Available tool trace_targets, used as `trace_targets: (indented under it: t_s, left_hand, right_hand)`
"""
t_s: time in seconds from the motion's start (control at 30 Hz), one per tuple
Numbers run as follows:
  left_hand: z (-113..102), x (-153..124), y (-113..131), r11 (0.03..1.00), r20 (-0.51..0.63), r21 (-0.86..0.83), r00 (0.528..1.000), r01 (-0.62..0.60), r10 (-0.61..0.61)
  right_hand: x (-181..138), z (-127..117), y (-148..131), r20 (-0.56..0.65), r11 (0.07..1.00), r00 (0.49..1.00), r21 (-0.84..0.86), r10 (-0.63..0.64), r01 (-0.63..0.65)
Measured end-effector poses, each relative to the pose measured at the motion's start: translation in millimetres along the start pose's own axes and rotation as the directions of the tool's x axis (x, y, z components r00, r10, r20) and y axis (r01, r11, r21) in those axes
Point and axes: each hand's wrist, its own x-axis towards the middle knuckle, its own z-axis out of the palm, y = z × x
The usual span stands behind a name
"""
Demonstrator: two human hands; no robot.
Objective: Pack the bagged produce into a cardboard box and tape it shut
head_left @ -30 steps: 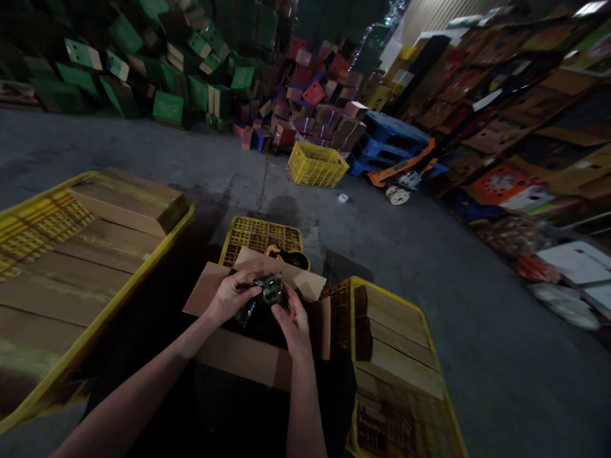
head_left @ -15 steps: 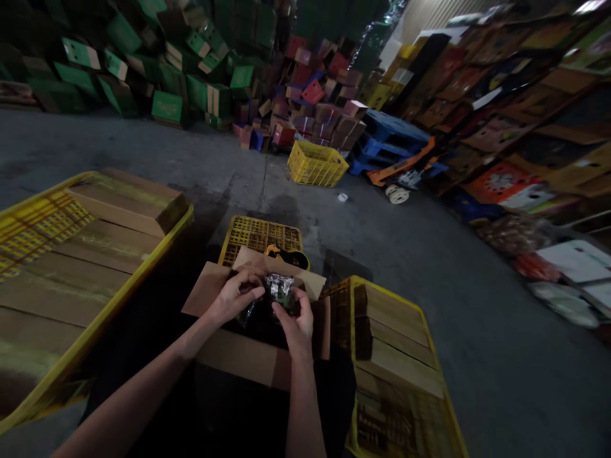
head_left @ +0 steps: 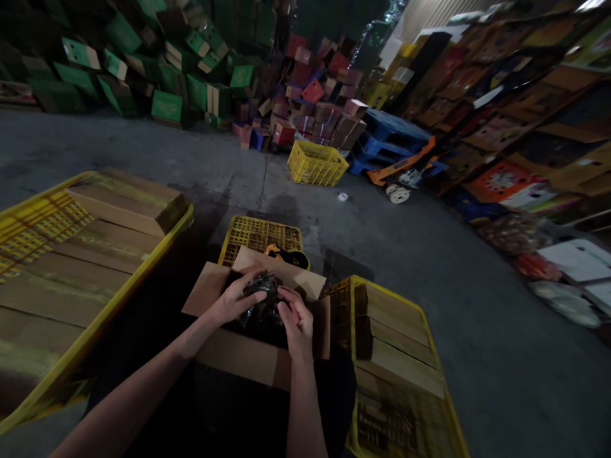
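Observation:
An open brown cardboard box (head_left: pixel 243 356) stands in front of me with its flaps spread. Over its opening I hold a dark, shiny plastic-wrapped bundle (head_left: pixel 260 299). My left hand (head_left: pixel 233 299) is closed on the bundle's left side. My right hand (head_left: pixel 296 321) is closed on its right side, fingers curled over the wrap. What the wrap contains is too dark to make out. Just beyond the box, a yellow and black tape dispenser (head_left: pixel 289 256) lies on a yellow crate (head_left: pixel 252 234).
Yellow crates with flat brown cardboard stand at my left (head_left: pixel 71 254) and right (head_left: pixel 401 356). Another yellow crate (head_left: pixel 316 164), a roll of tape (head_left: pixel 342 197) and an orange pallet jack (head_left: pixel 405 172) are on the concrete floor. Heaps of green, red and brown boxes line the far side.
Both hands have lowered the wrapped bundle slightly toward the box opening and closed more tightly round it; its shiny top now looks darker and pressed down.

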Motion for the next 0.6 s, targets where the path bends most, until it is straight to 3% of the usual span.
trace_targets:
  t_s: [0.13,0.33,0.6]
  left_hand:
    - [-3,-2,-1,1.0,-0.044,0.012,0.999,-0.006,0.007]
    - [0,-6,7,0.995,-0.015,-0.095,1.0,-0.022,0.02]
    - [0,-2,18,0.998,-0.038,-0.046,0.998,0.044,-0.046]
  right_hand:
    - [3,0,10,-0.12,0.998,0.991,-0.014,0.055,-0.057]
    - [3,3,14,-0.007,0.976,0.975,0.001,0.22,-0.22]
    - [0,-3,15,-0.102,0.988,0.985,-0.051,0.138,-0.143]
